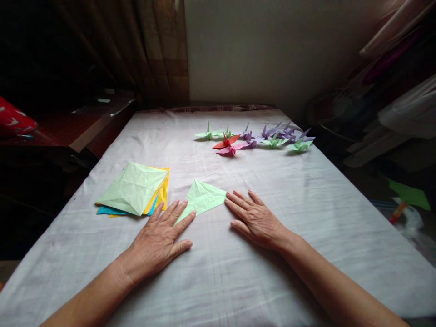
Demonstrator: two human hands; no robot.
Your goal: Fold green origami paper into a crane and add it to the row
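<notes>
A pale green sheet of origami paper [204, 196], folded into a triangle with crease lines across it, lies flat on the white cloth between my hands. My left hand [162, 236] rests palm down with fingers spread, its fingertips over the paper's left corner. Stretched out flat at the other side, my right hand [254, 218] has its fingertips at the paper's right corner. Just beyond my left fingers sits a stack of creased origami sheets [134, 186], pale green on top with yellow and blue edges showing beneath.
Several folded paper cranes stand toward the back right, among them a red crane [227, 141], a pink crane [231, 150] and a green crane [299, 145]. A dark wooden table [68, 131] adjoins at left. On the right, a green sheet [410, 193] lies beyond the bed's edge.
</notes>
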